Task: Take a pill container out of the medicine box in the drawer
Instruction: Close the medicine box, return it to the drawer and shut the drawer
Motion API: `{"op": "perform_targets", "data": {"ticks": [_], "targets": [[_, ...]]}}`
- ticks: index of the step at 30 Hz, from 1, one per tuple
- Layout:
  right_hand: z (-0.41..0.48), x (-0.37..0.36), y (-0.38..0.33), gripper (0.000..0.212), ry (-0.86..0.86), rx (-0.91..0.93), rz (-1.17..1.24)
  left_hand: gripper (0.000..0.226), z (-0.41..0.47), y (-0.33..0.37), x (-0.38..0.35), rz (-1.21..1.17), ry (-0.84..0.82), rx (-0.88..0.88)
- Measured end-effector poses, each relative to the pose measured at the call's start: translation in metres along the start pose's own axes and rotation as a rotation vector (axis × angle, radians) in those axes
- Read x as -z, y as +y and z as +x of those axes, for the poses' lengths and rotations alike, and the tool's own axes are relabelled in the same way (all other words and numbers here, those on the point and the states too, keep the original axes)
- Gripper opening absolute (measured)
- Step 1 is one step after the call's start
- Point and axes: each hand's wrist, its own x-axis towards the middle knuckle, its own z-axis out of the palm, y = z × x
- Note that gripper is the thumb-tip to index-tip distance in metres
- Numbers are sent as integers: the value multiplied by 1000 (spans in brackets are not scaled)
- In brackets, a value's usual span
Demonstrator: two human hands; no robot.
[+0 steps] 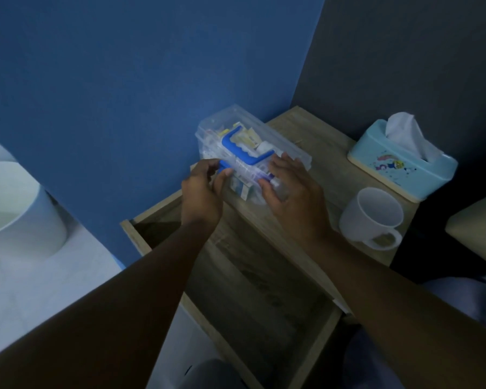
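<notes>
Smooth white plastic forms the rounded bin (17, 203) at far left, standing on the pale floor against the matte blue wall (124, 80). Next comes the open wood-grain drawer (253, 279), a shallow rectangular tray. Above its back edge the left hand (201, 192) pinches the blue clasp at the near end of the clear, hard-sided medicine box (275, 136), which sits on the nightstand top (328, 175), ridged blue handle (244, 150) across its lid. The right hand (292, 189) lies spread over the box's near side, fingers pressed to it. No single pill container can be told apart inside. Further right stand a glossy white mug (372, 217) and a rounded, pale-blue tissue box (401, 161).
</notes>
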Motion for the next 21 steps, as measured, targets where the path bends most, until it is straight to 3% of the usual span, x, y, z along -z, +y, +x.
{"op": "perform_targets", "data": {"ticks": [8,21], "targets": [[0,0,-1,38,30,-9,10,19,13,15,-11,-123,166,94],[1,-1,1,39,12,-40,45,29,-8,17,-33,-430,255,380]]}}
